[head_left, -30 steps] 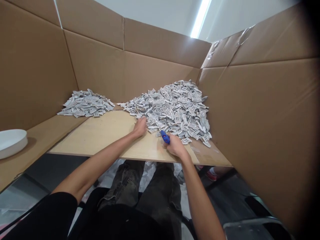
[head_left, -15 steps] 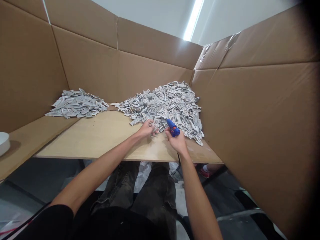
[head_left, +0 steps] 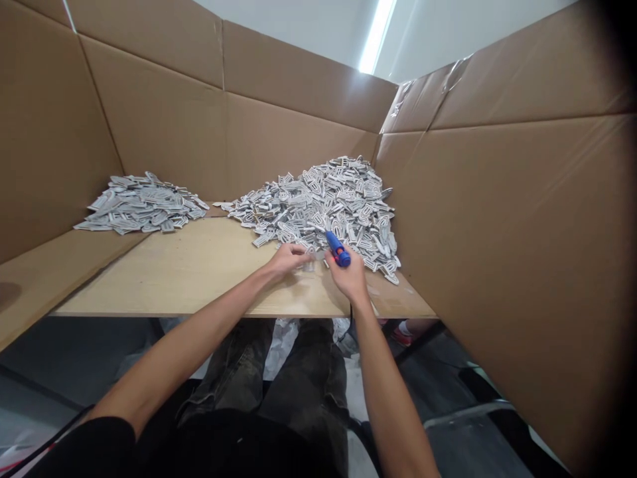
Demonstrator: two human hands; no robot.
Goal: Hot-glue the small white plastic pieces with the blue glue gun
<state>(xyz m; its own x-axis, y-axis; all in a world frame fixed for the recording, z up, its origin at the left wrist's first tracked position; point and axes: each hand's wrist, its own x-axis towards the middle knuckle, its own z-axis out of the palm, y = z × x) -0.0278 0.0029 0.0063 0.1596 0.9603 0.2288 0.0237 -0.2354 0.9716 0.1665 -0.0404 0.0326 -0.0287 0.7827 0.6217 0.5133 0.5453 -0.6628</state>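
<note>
My right hand (head_left: 351,275) is wrapped round a small blue glue gun (head_left: 338,249) with a red trigger. Its nozzle points away from me towards the heap, and a dark cord (head_left: 352,313) hangs below the wrist. Between the fingertips of my left hand (head_left: 288,259) is a small pale slotted piece (head_left: 309,260), blurred and partly hidden. The thumb side of my right hand is close to that piece; whether it touches I cannot tell. Just beyond both hands rises a large heap of flat grey-white slotted pieces (head_left: 328,202).
A smaller pile of similar pieces (head_left: 144,204) lies at the back left. Cardboard walls (head_left: 298,129) enclose the wooden table (head_left: 164,279) at the back and sides. Under the table, at right, another person's red shoe (head_left: 402,337) shows.
The view has shifted slightly. My left hand has turned, its fingers now stretched towards the right hand with the pale piece, and the two hands are closer together. The glue gun stays in my right hand.
</note>
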